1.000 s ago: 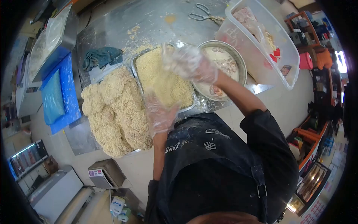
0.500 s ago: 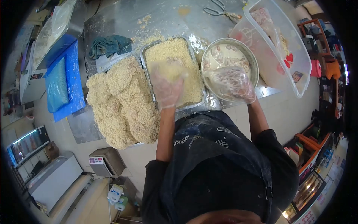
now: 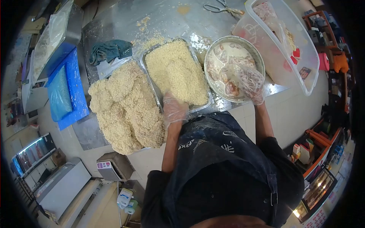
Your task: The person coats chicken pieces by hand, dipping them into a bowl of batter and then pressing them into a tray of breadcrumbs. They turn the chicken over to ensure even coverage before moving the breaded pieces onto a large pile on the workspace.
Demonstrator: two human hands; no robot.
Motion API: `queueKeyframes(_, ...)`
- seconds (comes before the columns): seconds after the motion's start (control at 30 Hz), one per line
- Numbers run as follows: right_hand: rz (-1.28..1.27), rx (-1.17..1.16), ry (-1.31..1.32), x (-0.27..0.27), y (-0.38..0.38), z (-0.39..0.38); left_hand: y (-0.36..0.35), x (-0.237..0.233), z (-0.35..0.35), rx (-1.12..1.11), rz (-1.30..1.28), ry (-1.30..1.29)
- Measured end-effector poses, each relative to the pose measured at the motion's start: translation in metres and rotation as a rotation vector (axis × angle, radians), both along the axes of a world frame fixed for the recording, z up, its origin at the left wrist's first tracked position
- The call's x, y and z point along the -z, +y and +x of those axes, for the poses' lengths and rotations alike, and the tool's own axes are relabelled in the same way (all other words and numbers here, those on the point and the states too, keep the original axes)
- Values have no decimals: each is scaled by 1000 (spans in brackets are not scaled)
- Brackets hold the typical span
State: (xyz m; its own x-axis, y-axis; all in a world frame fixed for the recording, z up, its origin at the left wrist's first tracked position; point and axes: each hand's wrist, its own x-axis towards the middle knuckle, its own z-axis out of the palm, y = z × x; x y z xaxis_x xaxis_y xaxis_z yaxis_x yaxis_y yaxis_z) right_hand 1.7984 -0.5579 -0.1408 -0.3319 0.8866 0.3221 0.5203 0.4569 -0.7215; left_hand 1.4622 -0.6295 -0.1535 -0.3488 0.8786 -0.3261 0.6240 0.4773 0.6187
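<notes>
My left hand (image 3: 175, 109), in a clear plastic glove, is at the near end of a metal tray (image 3: 208, 99) of pale crumbs (image 3: 178, 70). Its fingertips dip into the crumbs, so their pose is hidden. A low mound rises in the middle of the crumbs. My right hand (image 3: 249, 84), gloved too, reaches into a round metal bowl (image 3: 261, 62) of white batter and raw meat pieces (image 3: 231, 88). Its fingers curl over meat, partly covered by batter. Left of the tray lies a large heap of crumb-coated pieces (image 3: 127, 108).
A dark green cloth (image 3: 110, 50) lies behind the coated heap. Scissors (image 3: 215, 7) rest at the back of the steel table (image 3: 159, 15). A clear plastic bin (image 3: 279, 72) with bagged contents stands right of the bowl. A blue bag (image 3: 59, 95) is at far left.
My left hand has drawn back toward me from over the crumbs to the tray's near end. My right hand has shifted slightly right in the bowl, and more meat shows in the batter.
</notes>
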Motion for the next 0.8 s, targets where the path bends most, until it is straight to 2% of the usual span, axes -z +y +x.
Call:
queueKeyframes(0.03, -137, 86, 172, 9, -13, -4, -1, 2, 0, -80, 60, -103)
queueKeyframes(0.1, -148, 135, 225, 15, -19, -2, 9, 0, 1, -230, 197, -324)
queueKeyframes(0.17, 77, 56, -20, 0, -19, 0, 26, -16, 8, -381, 329, -559)
queueKeyframes(0.27, 104, 61, -41, 7, -25, 3, 60, -43, 10, -331, 416, -439)
queueKeyframes(0.37, 165, 11, -89, 0, -20, 1, 84, -54, 1, -190, 514, -315)
queueKeyframes(0.47, 202, 41, -158, 12, -23, 5, 84, -6, -1, -9, 474, 663)
queueKeyframes(0.57, 177, 69, -205, -1, -23, -4, 89, 18, -4, -69, 270, 548)
queueKeyframes(0.67, 181, 107, -150, 11, -31, 0, 105, -26, -8, -162, -166, 119)
queueKeyframes(0.77, 223, 75, -169, 13, -31, 1, 97, -24, -6, -126, 49, 86)
queueKeyframes(0.8, 158, 84, -111, 15, -29, -1, 97, -8, -15, -159, 194, 10)
